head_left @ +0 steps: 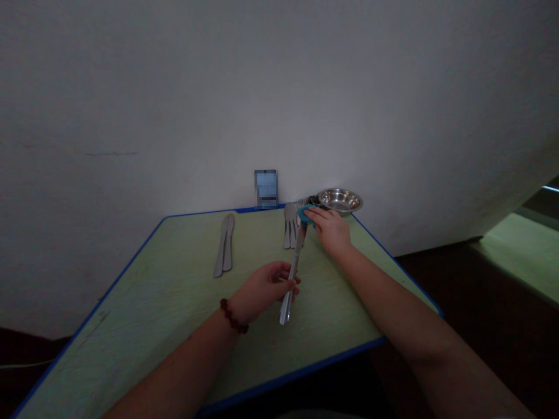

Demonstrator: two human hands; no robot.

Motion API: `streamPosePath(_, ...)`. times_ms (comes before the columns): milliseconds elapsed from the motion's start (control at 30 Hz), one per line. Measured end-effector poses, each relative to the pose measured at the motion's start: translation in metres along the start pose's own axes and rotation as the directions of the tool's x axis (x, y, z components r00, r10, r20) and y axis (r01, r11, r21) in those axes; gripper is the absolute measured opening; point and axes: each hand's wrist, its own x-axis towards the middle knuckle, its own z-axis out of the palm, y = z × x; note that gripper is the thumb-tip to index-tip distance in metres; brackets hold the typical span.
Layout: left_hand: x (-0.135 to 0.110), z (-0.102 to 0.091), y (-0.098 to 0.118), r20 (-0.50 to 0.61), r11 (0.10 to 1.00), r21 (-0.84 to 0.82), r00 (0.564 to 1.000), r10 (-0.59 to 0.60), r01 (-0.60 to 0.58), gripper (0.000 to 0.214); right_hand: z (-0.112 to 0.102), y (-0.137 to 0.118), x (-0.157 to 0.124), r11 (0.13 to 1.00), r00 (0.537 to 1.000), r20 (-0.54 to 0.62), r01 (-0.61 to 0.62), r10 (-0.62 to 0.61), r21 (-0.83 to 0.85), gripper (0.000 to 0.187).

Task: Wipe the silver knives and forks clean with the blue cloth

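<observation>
In the head view, a pale green tabletop (166, 308) with a blue edge stands against a plain wall. The left hand (262, 289), with a dark red bead bracelet (233, 317) at its wrist, is at the middle of the tabletop with its fingers (286, 283) closed around the lower shaft of a long metal utensil (298, 249). The utensil's near end sticks out below the fingers, and the rest slants away toward the far right. The right hand (332, 231) is farther off, and its fingers (312, 216) pinch a small teal cloth (304, 213) against the utensil's far end; the cloth hides that end, so what kind of utensil it is cannot be told. Just left of the cloth, several pieces of metal cutlery (289, 228) lie together on the tabletop. Two table knives (225, 247) lie side by side well to the left. A steel bowl (341, 199) sits at the far right corner, just beyond the right hand. A small blurred card (266, 188) leans against the wall at the far edge.
</observation>
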Motion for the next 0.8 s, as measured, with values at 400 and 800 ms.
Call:
streamPosePath(400, 0.0003, 0.0011, -0.0021, -0.009, 0.999, 0.036, 1.000, -0.016, 0.016, 0.019, -0.0004, -0.0004, -0.0009, 0.999, 0.999, -0.018, -0.034, 0.033, -0.028, 0.039)
streamPosePath(800, 0.0013, 0.0022, -0.0003, -0.011, 1.000, -0.010, 1.000, -0.022, 0.021, 0.019, 0.0007, -0.0056, -0.0013, 0.997, 0.998, 0.034, 0.054, -0.052, -0.063, 0.039)
